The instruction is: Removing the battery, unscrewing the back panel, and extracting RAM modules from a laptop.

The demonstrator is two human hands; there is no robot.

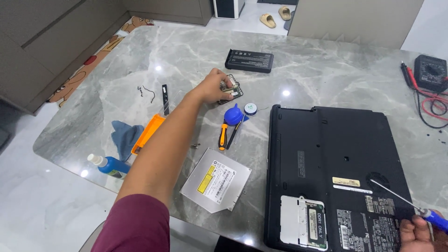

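— What have you got in hand?

— My left hand (211,87) is stretched far across the grey marble table (140,70), fingers curled down on a small circuit board (232,88) that lies just below the black battery pack (249,60). The fingers are closed on its left edge; I cannot tell whether it is lifted off the table or only pressed.

— And the other hand?

— My right hand (416,233) sits at the lower right corner of the view, wrapped tight around the blue handle of a long screwdriver (406,203). Its thin shaft slants up and left, and the tip rests on the underside of the black laptop (336,168), near the round vent.

— What lies around the board?

— Just below it, a blue suction cup (233,115), a small round tin (250,108), and an orange-handled screwdriver (223,136). Nearer to me, the silver optical drive (215,179) lies flat beside the laptop's left edge. Under my forearm there is an orange tray (148,133), with a blue cloth (125,136) and a blue bottle (109,164) to its left. Well off to the right, a multimeter (431,71) with red and black leads.
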